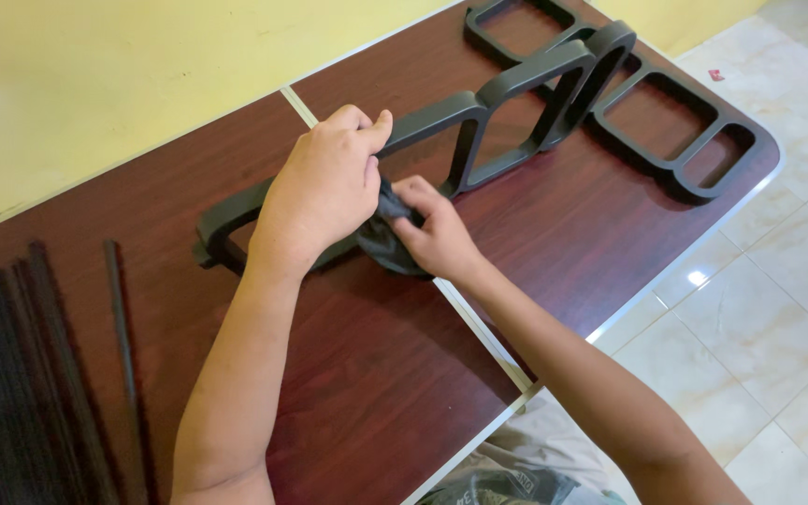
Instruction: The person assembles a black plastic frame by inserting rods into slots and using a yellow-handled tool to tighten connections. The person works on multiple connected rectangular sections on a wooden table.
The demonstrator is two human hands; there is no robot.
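The left hand curls its fingers over a matte black plastic frame of rounded rectangular openings, lying mid-table, while the right hand pinches a crumpled dark cloth against that frame. A second, similar frame lies near the glossy reddish wood-grain table's rounded far corner, thin black rods cover the left end, and the near table part is bare.

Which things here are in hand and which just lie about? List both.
In hand: black frame under the left hand; dark cloth in the right hand.
Lying about: second frame; black rods; single rod.
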